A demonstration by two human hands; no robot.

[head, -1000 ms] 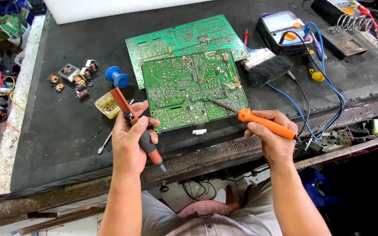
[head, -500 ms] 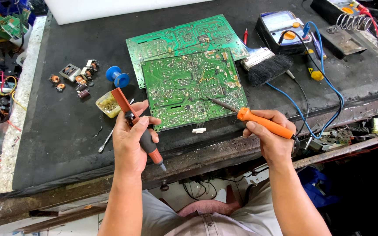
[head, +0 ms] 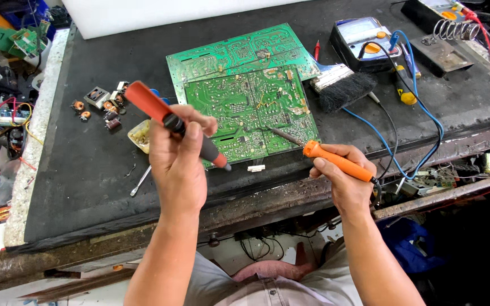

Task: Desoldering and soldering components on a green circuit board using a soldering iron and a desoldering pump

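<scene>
Both hands grip tools, left hand (head: 178, 161) a desoldering pump (head: 172, 123), right hand (head: 344, 178) a soldering iron (head: 323, 154) nearing the circuit board (head: 245, 110), pulled components (head: 100, 105) lying aside, soldering apparently midway.

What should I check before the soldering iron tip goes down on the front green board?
1. Soldering iron held in the right hand: ok.
2. Tip over the front circuit board: ok, whether it touches, cannot tell.
3. Desoldering pump gripped in the left hand: ok.
4. Pump nozzle near the joint: not ok, it is raised off to the left.
5. Brush off the board: ok.
6. Tip hot: cannot tell.
</scene>
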